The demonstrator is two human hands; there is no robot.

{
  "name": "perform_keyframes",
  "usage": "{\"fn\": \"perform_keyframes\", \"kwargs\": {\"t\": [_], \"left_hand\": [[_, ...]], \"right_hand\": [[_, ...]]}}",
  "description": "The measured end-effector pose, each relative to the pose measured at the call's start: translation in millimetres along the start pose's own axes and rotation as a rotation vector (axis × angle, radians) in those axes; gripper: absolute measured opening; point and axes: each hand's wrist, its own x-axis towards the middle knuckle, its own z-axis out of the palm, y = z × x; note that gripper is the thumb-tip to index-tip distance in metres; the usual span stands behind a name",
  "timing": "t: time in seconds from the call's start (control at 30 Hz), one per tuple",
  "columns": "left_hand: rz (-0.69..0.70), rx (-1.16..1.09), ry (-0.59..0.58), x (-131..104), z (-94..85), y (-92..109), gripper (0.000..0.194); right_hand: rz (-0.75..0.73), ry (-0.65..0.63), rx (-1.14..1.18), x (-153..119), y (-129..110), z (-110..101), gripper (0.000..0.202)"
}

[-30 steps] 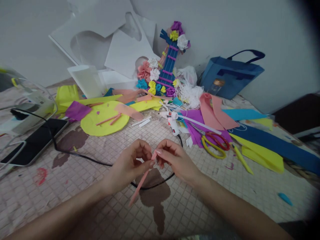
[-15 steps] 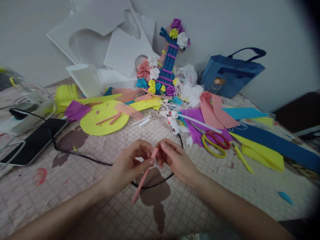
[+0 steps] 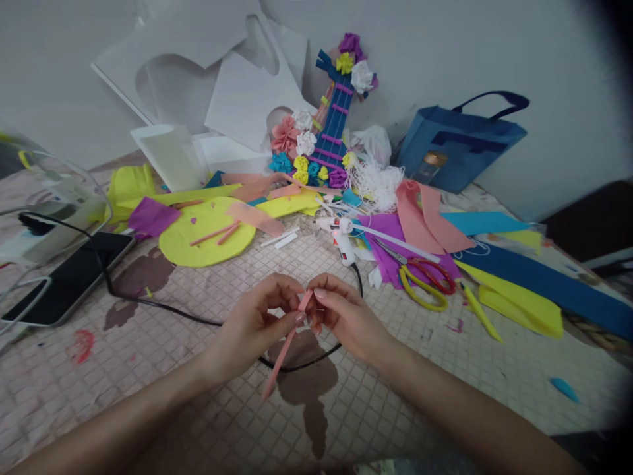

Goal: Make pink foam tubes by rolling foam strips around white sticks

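A narrow pink paper strip (image 3: 280, 361) slants between my hands over the table, its loose end hanging toward me. My left hand (image 3: 270, 313) pinches it between thumb and fingers near the middle. At its upper end, my right hand (image 3: 341, 313) holds the strip with thumb and fingertips; something small and pale shows between the hands, too hidden to name. Beyond them lies a white glue gun (image 3: 345, 249) with a small red light. A yellow disc (image 3: 198, 227) to the left bears two thin pink rolls (image 3: 227, 235).
Scissors (image 3: 422, 290) and a yellow cutter (image 3: 482, 313) lie to the right among crepe paper. A black cord (image 3: 168, 311) loops beneath my hands. At the back stand a flower-covered paper guitar (image 3: 332, 135) and a blue bag (image 3: 459, 148). A phone (image 3: 69, 280) lies left.
Very little differs. My right thumb has shifted slightly down at the strip's upper end, and the strip stays pinched in both hands.
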Motion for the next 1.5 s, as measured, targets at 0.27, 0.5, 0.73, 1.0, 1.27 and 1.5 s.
{"fn": "perform_keyframes", "kwargs": {"t": [0.27, 0.5, 0.73, 1.0, 1.27, 1.5], "left_hand": [[0.012, 0.052, 0.014, -0.5, 1.0, 0.2, 0.015], [0.006, 0.134, 0.051, -1.4, 3.2, 0.9, 0.012], [-0.053, -0.066, 0.045, 1.2, 3.5, 1.9, 0.026], [-0.184, -0.319, 0.032, 4.7, -2.1, 0.6, 0.03], [-0.273, -0.441, 0.065, 9.0, -4.9, -6.6, 0.023], [-0.268, -0.445, 0.031, 9.4, -6.9, -6.4, 0.021]], "right_hand": [[-0.067, 0.033, -0.132, -1.7, -1.7, 1.6, 0.013], [-0.129, 0.03, -0.279, -2.3, -2.3, -0.4, 0.016], [-0.293, 0.05, -0.624, -7.1, -10.4, 0.3, 0.011], [-0.792, -0.06, -1.279, -11.3, -5.9, -6.4, 0.039], [-0.721, -0.113, -1.418, -4.9, 1.4, -9.0, 0.046], [-0.69, 0.246, -1.282, 4.4, -28.7, -29.0, 0.017]]}}
